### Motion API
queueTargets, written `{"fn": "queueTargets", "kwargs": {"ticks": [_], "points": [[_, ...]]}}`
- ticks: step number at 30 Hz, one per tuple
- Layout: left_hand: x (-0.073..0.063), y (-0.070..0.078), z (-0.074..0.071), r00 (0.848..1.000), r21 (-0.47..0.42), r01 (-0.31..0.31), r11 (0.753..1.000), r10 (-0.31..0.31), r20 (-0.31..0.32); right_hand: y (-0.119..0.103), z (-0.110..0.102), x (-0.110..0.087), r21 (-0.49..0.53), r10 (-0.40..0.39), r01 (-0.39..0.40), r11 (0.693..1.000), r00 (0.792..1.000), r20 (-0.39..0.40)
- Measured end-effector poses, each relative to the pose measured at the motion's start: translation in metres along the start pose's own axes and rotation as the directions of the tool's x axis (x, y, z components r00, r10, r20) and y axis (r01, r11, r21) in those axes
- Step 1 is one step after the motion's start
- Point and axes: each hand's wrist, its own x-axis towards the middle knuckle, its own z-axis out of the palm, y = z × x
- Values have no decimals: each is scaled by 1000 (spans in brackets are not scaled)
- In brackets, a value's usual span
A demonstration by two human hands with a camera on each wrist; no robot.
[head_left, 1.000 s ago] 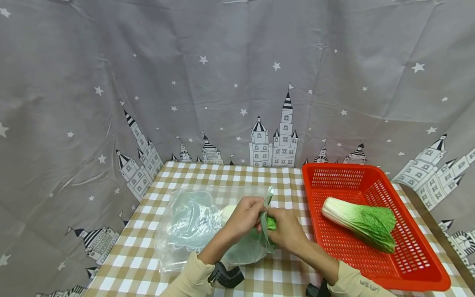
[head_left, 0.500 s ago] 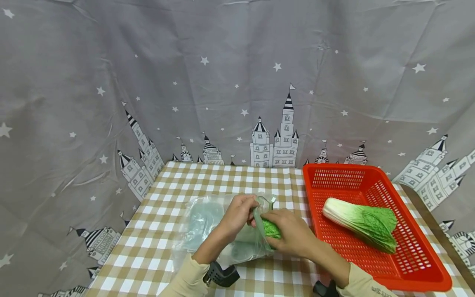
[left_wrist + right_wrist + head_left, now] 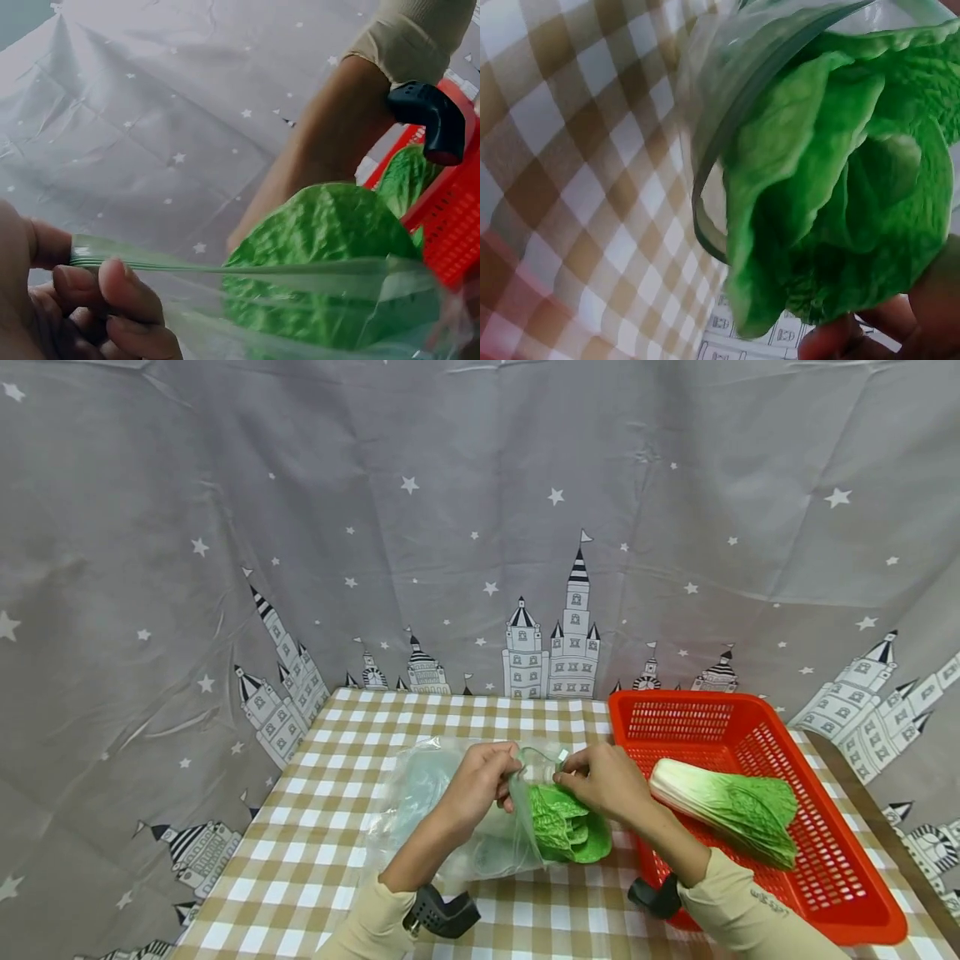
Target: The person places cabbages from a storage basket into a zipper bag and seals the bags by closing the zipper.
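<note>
A clear zip bag (image 3: 495, 853) lies on the table, its mouth toward the right. Inside is a napa cabbage (image 3: 558, 822), its leafy green end sticking out of the opening; the right wrist view shows the cabbage leaves (image 3: 840, 172) framed by the bag's rim. My left hand (image 3: 480, 785) pinches the rim at the mouth, and the left wrist view shows the zip strip (image 3: 172, 266) between thumb and fingers. At the rim's far right corner, beside the white slider, my right hand (image 3: 607, 781) pinches the bag edge just above the leaves.
A red plastic basket (image 3: 862, 893) stands on the right, holding a second napa cabbage (image 3: 727, 810). A checked cloth (image 3: 285, 860) covers the table. Behind it hangs a grey curtain (image 3: 450, 443) printed with castles and stars.
My right hand has gone from the cabbage's leafy end up to the bag's far corner. More of the leaves now show outside the mouth. The left hand keeps its pinch on the rim.
</note>
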Motion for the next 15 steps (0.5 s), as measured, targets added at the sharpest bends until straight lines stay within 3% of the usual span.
{"fn": "queueTargets", "kwargs": {"ticks": [2,4,6,7,9,11,13,15], "points": [[-1,4,-3,1000,7,-7,1000,7,-3,2,-4,2,9,-9,8,1000,1000,21],[0,10,-10,998,47,-46,998,49,-50,1,-15,5,28,-19,17,999,999,44],[0,21,-18,986,162,-98,982,118,-120,-4,-32,9,53,-20,16,998,996,82],[0,27,-22,972,251,-134,959,176,-154,-8,-43,11,62,-21,14,998,994,106],[1,43,-29,928,453,-190,871,310,-208,-19,-67,15,116,-29,7,993,982,186],[0,61,-33,865,648,-228,726,456,-207,-32,-92,20,188,-34,-16,982,965,259],[1,76,-36,793,775,-253,579,583,-177,-46,-113,23,231,-29,-41,972,957,290],[3,90,-38,732,836,-268,479,665,-146,-57,-130,25,251,-17,-58,966,959,284]]}}
